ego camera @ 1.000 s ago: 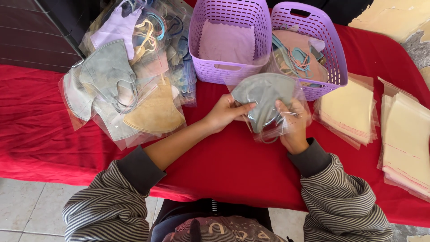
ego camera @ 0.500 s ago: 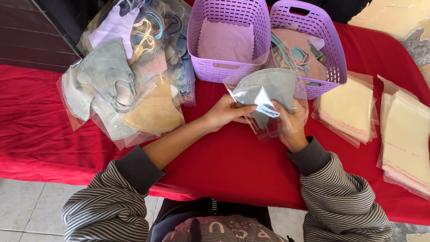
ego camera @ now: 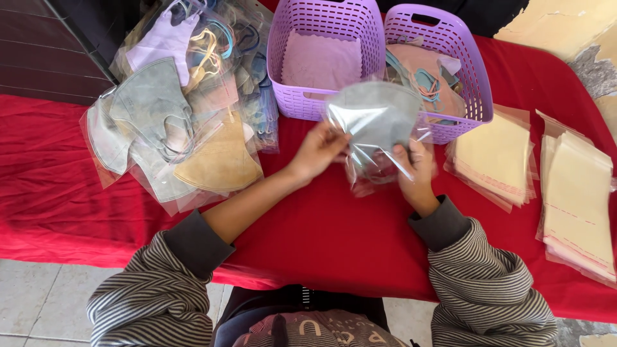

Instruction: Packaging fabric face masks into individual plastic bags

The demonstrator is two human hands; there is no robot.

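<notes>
Left fingers (ego camera: pixel 334 138) pinch the left edge of a clear bag (ego camera: pixel 379 138), right fingers (ego camera: pixel 411 157) pinch its lower right side, and between the left hand (ego camera: pixel 318 151) and right hand (ego camera: pixel 418 170) the bag hangs in the air above the bench (ego camera: pixel 321 238), just in front of the baskets. Inside sits a grey mask (ego camera: pixel 376 115), folded flat. It looks light and limp, the film glossy and likely slippery, so the edges and corners seem the safest places to grip; a squeeze in the middle would only crumple it. Beyond the hands, the left basket (ego camera: pixel 283 83), lilac and perforated, holds a flat pale purple piece. The right basket (ego camera: pixel 475 96) touches it and holds a loose tangle of pinkish and blue masks with ear loops. Out to the left lies a heap of bagged masks (ego camera: pixel 173 128), grey, tan, lilac and blue, overlapping one another. To the right lie two stacks of flat cream-coloured bags (ego camera: pixel 495 154), the far one (ego camera: pixel 578 199) near the bench edge. Red cloth covers it all.
</notes>
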